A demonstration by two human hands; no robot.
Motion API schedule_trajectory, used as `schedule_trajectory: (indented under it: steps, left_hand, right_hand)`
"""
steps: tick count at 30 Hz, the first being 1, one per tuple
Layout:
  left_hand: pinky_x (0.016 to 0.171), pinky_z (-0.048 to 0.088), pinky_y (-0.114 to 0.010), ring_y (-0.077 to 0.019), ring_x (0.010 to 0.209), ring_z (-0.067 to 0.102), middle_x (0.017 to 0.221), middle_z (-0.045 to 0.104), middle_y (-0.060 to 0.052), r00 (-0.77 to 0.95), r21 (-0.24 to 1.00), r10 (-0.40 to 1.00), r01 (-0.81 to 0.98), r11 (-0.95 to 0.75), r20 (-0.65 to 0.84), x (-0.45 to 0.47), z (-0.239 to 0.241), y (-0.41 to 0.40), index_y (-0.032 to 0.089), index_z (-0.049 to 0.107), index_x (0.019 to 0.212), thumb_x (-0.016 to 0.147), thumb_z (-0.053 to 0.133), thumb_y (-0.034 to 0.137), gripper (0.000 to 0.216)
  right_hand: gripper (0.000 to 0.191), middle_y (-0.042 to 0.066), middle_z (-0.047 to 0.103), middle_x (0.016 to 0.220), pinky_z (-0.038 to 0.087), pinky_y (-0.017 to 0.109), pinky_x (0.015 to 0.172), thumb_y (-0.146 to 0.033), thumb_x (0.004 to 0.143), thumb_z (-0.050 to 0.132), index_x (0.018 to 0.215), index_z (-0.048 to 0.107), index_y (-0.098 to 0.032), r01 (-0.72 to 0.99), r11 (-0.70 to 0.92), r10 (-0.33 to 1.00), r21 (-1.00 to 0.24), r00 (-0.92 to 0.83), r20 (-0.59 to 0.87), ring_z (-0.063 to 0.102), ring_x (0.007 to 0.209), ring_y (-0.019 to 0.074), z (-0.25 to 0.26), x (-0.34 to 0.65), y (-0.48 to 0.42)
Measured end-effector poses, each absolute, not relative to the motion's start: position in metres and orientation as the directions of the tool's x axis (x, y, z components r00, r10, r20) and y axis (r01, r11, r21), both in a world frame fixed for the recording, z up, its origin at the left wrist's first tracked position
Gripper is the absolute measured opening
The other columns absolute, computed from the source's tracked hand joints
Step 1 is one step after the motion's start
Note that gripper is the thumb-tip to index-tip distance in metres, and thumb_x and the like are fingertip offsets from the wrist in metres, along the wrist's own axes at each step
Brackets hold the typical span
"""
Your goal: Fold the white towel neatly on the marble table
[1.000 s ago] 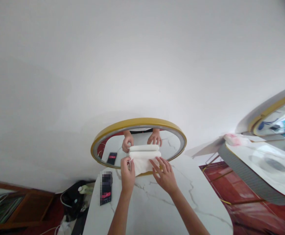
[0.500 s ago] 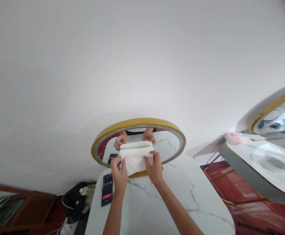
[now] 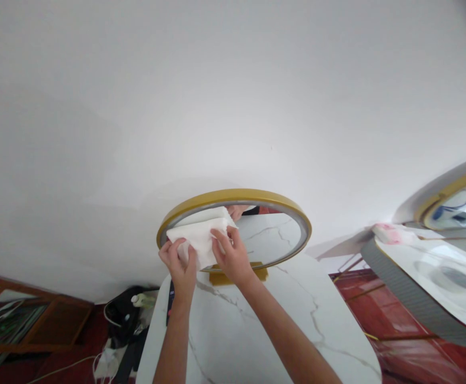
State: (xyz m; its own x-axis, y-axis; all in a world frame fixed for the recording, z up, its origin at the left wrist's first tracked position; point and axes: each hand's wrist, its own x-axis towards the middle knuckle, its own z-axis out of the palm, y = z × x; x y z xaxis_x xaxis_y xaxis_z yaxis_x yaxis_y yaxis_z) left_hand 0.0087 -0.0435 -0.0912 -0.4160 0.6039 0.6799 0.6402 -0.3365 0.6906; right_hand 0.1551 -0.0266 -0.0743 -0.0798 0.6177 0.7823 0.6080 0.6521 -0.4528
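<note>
The white marble-patterned table (image 3: 265, 341) with grey veins lies nearest, and both bare forearms reach across it. A dark phone (image 3: 170, 301) lies at the table's left edge, mostly hidden behind the left wrist. Beyond, the left hand (image 3: 180, 265) and the right hand (image 3: 233, 257) are raised side by side above the table's far end. Their fingers are clamped on a white folded cloth (image 3: 197, 237); the left grips its lower left part, the right its right edge. The cloth is held before the left part of a round gold-framed mirror (image 3: 252, 194), which stands on a gold base (image 3: 260, 272) at the table's back. Whether the cloth touches the glass cannot be told. Behind rises a plain white wall (image 3: 233, 96).
</note>
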Motion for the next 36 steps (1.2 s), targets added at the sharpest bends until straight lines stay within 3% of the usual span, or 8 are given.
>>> schedule_trajectory:
  steps: [6, 14, 23, 31, 36]
  left_hand:
    - [0.097, 0.041, -0.041, -0.0230, 0.110, 0.045, 0.113, 0.037, -0.008, -0.409, 0.737, 0.696, 0.624, -0.258, 0.590, 0.008, -0.127, -0.051, 0.021, 0.054, 0.108, 0.075, 0.066, 0.037, 0.039]
    - [0.101, 0.039, -0.044, -0.0231, 0.108, 0.047, 0.113, 0.035, -0.009, -0.315, 0.745, 0.831, 0.646, -0.166, 0.459, 0.013, -0.175, -0.061, 0.018, 0.066, 0.091, 0.086, 0.052, 0.039, 0.026]
    - [0.100, 0.040, -0.043, -0.0240, 0.112, 0.047, 0.117, 0.033, -0.009, -0.248, 0.713, 0.835, 0.665, -0.222, 0.491, 0.045, -0.150, -0.062, 0.020, 0.067, 0.096, 0.088, 0.050, 0.032, 0.022]
    - [0.102, 0.039, -0.041, -0.0236, 0.116, 0.046, 0.118, 0.035, -0.009, -0.117, 0.626, 0.787, 0.681, -0.381, 0.606, 0.073, -0.102, -0.055, 0.023, 0.064, 0.107, 0.087, 0.052, 0.027, 0.023]
    - [0.100, 0.041, -0.039, -0.0228, 0.112, 0.048, 0.113, 0.036, -0.008, -0.129, 0.635, 0.793, 0.680, -0.366, 0.596, 0.075, -0.112, -0.049, 0.022, 0.064, 0.100, 0.085, 0.056, 0.024, 0.017]
  right_hand:
    - [0.041, 0.014, 0.048, 0.113, 0.052, 0.040, 0.079, -0.036, 0.085, 0.057, 0.125, 0.053, -0.028, 0.754, 0.561, 0.668, -0.341, -0.171, 0.724, 0.049, 0.102, 0.0270, -0.126, 0.150, -0.032]
    - [0.046, 0.010, 0.047, 0.098, 0.052, 0.034, 0.073, -0.015, 0.081, 0.057, 0.123, 0.057, -0.034, 0.808, 0.545, 0.723, -0.224, -0.318, 0.613, 0.051, 0.091, 0.0238, -0.182, 0.156, -0.041]
    - [0.044, 0.010, 0.044, 0.114, 0.054, 0.034, 0.077, -0.012, 0.082, 0.048, 0.120, 0.060, -0.031, 0.759, 0.540, 0.717, -0.363, -0.189, 0.671, 0.052, 0.097, 0.0225, -0.180, 0.187, -0.041]
    - [0.032, 0.012, 0.043, 0.112, 0.053, 0.039, 0.083, -0.015, 0.085, 0.046, 0.109, 0.064, -0.027, 0.703, 0.501, 0.685, -0.504, 0.035, 0.728, 0.050, 0.106, 0.0253, -0.131, 0.218, -0.045]
    - [0.024, 0.009, 0.047, 0.100, 0.054, 0.033, 0.072, -0.018, 0.087, 0.045, 0.102, 0.064, -0.024, 0.672, 0.451, 0.787, -0.587, 0.011, 0.617, 0.054, 0.084, 0.0196, -0.136, 0.221, -0.044]
